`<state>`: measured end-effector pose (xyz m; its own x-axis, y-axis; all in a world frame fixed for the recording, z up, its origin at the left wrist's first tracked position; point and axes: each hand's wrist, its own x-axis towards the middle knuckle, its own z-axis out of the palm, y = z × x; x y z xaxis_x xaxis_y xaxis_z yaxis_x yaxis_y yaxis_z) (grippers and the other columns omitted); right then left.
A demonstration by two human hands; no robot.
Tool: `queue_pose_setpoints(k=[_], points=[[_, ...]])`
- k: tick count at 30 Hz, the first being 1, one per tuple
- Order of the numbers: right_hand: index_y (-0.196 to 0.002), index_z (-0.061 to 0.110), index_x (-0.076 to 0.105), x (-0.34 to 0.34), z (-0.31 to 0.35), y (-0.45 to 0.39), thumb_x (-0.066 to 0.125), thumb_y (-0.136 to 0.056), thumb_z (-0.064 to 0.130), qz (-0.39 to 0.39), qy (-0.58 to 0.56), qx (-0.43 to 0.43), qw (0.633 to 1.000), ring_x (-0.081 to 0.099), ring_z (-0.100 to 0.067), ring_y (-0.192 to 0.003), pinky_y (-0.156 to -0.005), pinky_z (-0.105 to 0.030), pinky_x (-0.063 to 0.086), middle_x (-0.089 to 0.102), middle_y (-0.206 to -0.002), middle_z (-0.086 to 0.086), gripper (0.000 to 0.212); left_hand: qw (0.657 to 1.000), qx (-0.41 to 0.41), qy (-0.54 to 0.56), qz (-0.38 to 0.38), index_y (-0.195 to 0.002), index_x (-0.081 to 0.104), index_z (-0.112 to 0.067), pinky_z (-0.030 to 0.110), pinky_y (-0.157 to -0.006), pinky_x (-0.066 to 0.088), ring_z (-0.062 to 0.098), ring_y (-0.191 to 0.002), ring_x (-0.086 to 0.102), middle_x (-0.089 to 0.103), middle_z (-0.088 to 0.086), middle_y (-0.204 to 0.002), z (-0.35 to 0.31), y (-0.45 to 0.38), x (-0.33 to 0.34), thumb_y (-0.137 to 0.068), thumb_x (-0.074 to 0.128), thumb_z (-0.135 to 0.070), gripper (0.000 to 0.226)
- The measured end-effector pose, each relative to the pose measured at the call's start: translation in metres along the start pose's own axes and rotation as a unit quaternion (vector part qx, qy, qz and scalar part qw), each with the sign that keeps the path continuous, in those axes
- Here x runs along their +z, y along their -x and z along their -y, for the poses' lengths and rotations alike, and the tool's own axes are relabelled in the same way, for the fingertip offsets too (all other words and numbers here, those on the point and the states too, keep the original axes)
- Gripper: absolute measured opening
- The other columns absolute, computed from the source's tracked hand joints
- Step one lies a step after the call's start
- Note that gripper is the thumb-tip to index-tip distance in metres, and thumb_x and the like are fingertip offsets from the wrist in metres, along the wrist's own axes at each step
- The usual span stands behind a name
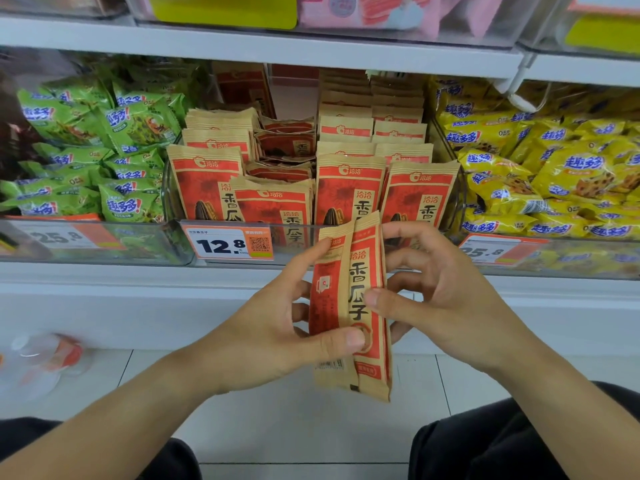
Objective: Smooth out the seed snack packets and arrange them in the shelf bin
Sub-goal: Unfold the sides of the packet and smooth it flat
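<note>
A red and tan seed snack packet (360, 271), folded lengthwise, stands upright in front of the shelf, held between both hands. My left hand (273, 323) grips its left edge, thumb pressed on the lower front. My right hand (440, 289) pinches the right edge, thumb on the packet's middle. Behind it the clear shelf bin (173, 199) holds several matching packets: upright rows on the right (349, 188), upright ones on the left (204, 181), and a loose, untidy pile in the centre (284, 147).
Green snack bags (104, 150) fill the bin to the left and yellow ones (554, 174) the bin to the right. A 12.8 price tag (225, 244) hangs on the bin front. An upper shelf (277, 46) overhangs. My knees are below, over a tiled floor.
</note>
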<state>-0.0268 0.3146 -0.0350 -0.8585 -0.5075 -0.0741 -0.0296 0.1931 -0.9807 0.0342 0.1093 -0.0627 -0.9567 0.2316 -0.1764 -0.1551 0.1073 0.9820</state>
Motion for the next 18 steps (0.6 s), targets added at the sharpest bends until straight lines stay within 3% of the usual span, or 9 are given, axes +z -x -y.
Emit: queue_pose_setpoints(k=[3,6,8,11,14,16,18], points=[[-0.123,0.028,0.051,0.004,-0.002,0.002,0.080,-0.078,0.009,0.014,0.022,-0.048,0.999,0.069,-0.020,-0.085,-0.057,-0.039,0.061,0.069,-0.098,-0.001,0.057,1.000,0.023,-0.007,-0.008,-0.139,0.017,-0.068,0.029,-0.090,0.057,0.007,-0.117,0.062,0.063,-0.023,-0.119,0.000,0.000,0.003,-0.068,0.083,-0.045,0.100],[-0.126,0.029,0.051,0.009,-0.006,0.004,0.079,-0.079,0.019,0.041,0.022,-0.087,0.995,0.067,-0.019,-0.101,-0.068,-0.036,0.060,0.067,-0.103,0.001,0.055,0.997,0.058,-0.046,0.017,-0.145,0.013,-0.059,0.020,-0.095,0.051,0.004,-0.119,0.059,0.062,-0.023,-0.123,-0.004,0.002,0.007,-0.077,0.079,-0.043,0.096],[-0.129,0.028,0.051,0.011,-0.009,0.005,0.076,-0.084,0.021,0.045,0.045,-0.108,0.992,0.059,-0.018,-0.119,-0.082,-0.031,0.057,0.062,-0.117,0.005,0.052,0.994,0.071,-0.075,0.024,-0.144,0.021,-0.059,0.029,-0.099,0.051,0.009,-0.116,0.060,0.061,-0.017,-0.126,-0.006,0.002,0.008,-0.083,0.073,-0.041,0.082],[-0.130,0.031,0.052,0.008,-0.013,0.002,0.075,-0.087,0.018,0.007,0.093,-0.132,0.987,0.050,-0.013,-0.131,-0.094,-0.034,0.055,0.052,-0.134,0.007,0.051,0.996,0.032,-0.074,0.029,-0.133,0.040,-0.060,0.041,-0.095,0.054,0.018,-0.108,0.064,0.067,-0.009,-0.114,-0.006,0.001,0.005,-0.087,0.062,-0.038,0.056],[-0.132,0.039,0.049,-0.001,-0.011,-0.003,0.081,-0.080,0.021,-0.016,0.088,-0.114,0.989,0.052,-0.010,-0.129,-0.093,-0.036,0.056,0.051,-0.136,0.007,0.063,0.997,0.027,-0.061,0.035,-0.127,0.057,-0.040,0.029,-0.090,0.055,0.013,-0.105,0.067,0.070,-0.005,-0.112,-0.006,0.004,0.004,-0.092,0.061,-0.032,0.036],[-0.132,0.038,0.050,-0.008,-0.007,-0.005,0.082,-0.075,0.026,0.016,0.056,-0.087,0.995,0.061,-0.013,-0.118,-0.086,-0.037,0.060,0.059,-0.127,0.004,0.067,0.997,0.035,-0.060,0.029,-0.121,0.063,-0.028,0.029,-0.081,0.058,0.011,-0.093,0.069,0.073,-0.004,-0.104,-0.008,0.006,0.003,-0.095,0.061,-0.023,0.027],[-0.118,0.031,0.064,-0.013,-0.005,-0.006,0.081,-0.075,0.026,0.052,0.057,-0.095,0.992,0.070,-0.017,-0.101,-0.079,-0.038,0.061,0.070,-0.107,0.003,0.047,0.996,0.040,-0.075,0.007,-0.112,0.067,-0.030,0.037,-0.077,0.061,0.013,-0.088,0.071,0.073,-0.003,-0.098,-0.009,0.007,0.001,-0.093,0.066,-0.020,0.021]])
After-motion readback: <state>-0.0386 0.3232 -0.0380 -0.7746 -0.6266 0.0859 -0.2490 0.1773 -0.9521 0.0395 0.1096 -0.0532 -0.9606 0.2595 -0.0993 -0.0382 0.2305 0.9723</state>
